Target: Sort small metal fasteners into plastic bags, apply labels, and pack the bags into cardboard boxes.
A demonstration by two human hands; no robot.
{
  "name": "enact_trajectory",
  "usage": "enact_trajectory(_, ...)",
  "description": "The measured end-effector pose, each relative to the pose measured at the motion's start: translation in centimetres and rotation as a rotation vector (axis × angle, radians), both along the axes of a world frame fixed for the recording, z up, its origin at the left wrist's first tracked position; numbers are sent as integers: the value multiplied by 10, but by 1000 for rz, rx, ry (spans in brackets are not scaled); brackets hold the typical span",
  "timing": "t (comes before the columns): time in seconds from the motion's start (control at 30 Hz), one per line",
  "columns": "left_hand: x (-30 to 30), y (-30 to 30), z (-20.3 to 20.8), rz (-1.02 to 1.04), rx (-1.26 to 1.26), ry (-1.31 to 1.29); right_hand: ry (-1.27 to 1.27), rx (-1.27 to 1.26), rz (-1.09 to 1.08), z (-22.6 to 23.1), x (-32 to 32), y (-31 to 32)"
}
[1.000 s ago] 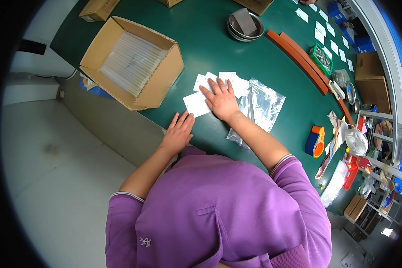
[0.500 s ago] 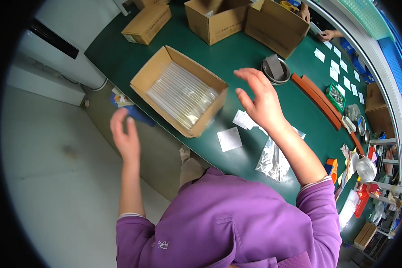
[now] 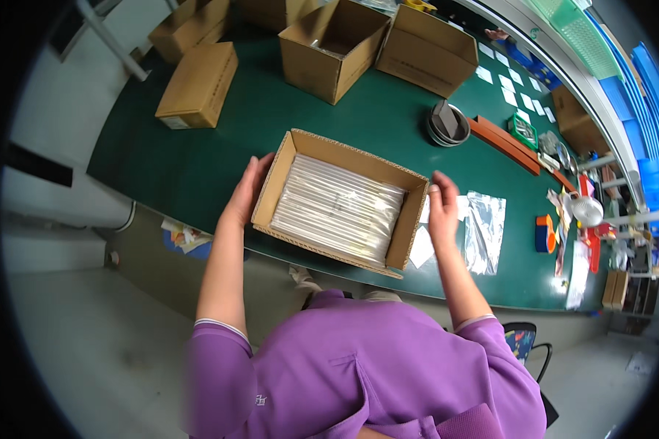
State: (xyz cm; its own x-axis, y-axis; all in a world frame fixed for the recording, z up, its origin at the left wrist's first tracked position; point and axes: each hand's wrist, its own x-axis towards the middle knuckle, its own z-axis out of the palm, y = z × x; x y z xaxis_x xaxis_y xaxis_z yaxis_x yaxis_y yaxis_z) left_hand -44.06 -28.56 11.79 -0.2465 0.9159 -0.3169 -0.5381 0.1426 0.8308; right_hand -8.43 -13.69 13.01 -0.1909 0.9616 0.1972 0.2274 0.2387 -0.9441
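Observation:
An open cardboard box sits at the near edge of the green table, its long side toward me. Inside it lies a layer of clear, slender tubes or rods in clear wrapping, side by side. My left hand is laid along the box's left end, its fingers partly hidden behind the wall. At the right end my right hand has its fingertips and thumb at the far corner. The box is between my two hands. A clear plastic bag and white paper slips lie to the right.
A closed carton and open cartons stand at the back. Round bowls holding a grey block, brown strips and a green basket are farther right. An orange tape dispenser and a small white fan stand right.
The box has turned so its long side faces me. My hands, apart from it before, have come in to its two ends. My view has shifted too.

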Motion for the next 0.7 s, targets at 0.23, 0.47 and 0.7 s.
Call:
enact_trajectory(0.23,5,70,56,-361,-210,845,-1044,439,633,57,-94,-29)
enact_trajectory(0.47,33,67,63,-130,392,1515,-1431,247,531,20,-150,-26)
enact_trajectory(0.7,76,83,5,-585,224,2023,-1183,186,522,13,-140,-29)
